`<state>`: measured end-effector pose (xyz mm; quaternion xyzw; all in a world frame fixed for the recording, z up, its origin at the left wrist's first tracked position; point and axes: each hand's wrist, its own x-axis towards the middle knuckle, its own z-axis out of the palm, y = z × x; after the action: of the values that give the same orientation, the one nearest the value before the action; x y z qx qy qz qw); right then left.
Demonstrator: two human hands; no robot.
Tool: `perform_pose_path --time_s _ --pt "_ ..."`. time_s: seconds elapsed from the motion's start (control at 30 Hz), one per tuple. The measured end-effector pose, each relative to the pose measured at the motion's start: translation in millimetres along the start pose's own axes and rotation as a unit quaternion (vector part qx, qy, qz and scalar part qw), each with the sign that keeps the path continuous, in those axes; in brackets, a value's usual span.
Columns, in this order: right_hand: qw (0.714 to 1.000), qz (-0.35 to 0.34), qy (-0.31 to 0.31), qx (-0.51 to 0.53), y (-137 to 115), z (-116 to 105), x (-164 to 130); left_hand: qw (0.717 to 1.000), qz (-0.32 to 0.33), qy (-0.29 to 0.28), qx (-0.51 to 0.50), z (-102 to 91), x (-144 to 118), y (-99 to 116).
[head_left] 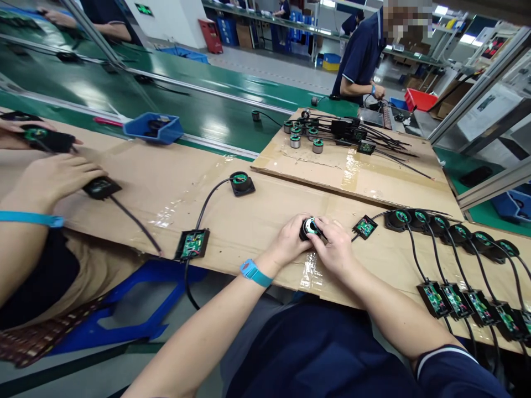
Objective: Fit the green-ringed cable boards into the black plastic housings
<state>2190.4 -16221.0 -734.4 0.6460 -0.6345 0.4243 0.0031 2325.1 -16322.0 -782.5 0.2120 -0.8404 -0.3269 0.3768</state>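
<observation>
Between both hands is a small round black housing (310,228) with a pale ring-shaped part in its top. My left hand (290,240) wraps its left side, a blue wrist strap behind it. My right hand (334,243) grips it from the right, with fingertips on the ring. Just right of my right hand lies an open black box with a green circuit board (365,226); a short black cable runs from it toward that hand. Left of my hands, another black housing (241,183) is wired to a second open board box (193,244).
Several wired housings (440,225) and board boxes (481,307) line the right side. A raised cardboard sheet (298,166) bears metal motors (317,145) and cables. A co-worker's hands (58,177) work at left near a blue bin (152,128). Another person (359,61) stands opposite.
</observation>
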Motion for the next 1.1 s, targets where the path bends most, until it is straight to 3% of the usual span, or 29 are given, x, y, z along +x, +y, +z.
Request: perform_pose_path --time_s 0.13,0.33,0.4,0.63,0.77,0.87,1.1 --pt "1.000 0.009 0.018 0.000 2.2 2.2 0.7 1.000 -0.011 0.005 -0.002 -0.8 0.4 2.2" --pt "0.999 -0.034 0.033 -0.006 10.5 9.1 -1.1 0.998 -0.055 -0.019 -0.036 -3.3 1.5 10.0" --pt "0.998 -0.028 0.060 -0.008 14.2 12.5 -1.6 0.998 -0.056 -0.015 -0.035 -2.7 2.6 9.1" --pt "0.996 -0.056 0.068 -0.006 24.5 15.9 -5.2 0.999 -0.046 0.001 -0.028 0.6 3.4 3.5" --pt "0.995 -0.095 0.037 -0.015 36.1 17.6 -7.2 0.999 -0.041 0.000 -0.029 4.3 4.4 0.1" --pt "0.995 -0.078 0.045 -0.036 40.2 17.0 -4.9 0.999 -0.040 0.007 -0.015 3.0 4.4 1.4" --pt "0.996 -0.080 -0.008 0.044 23.5 16.1 -9.6 0.998 -0.058 0.007 -0.016 2.1 -9.2 3.1"
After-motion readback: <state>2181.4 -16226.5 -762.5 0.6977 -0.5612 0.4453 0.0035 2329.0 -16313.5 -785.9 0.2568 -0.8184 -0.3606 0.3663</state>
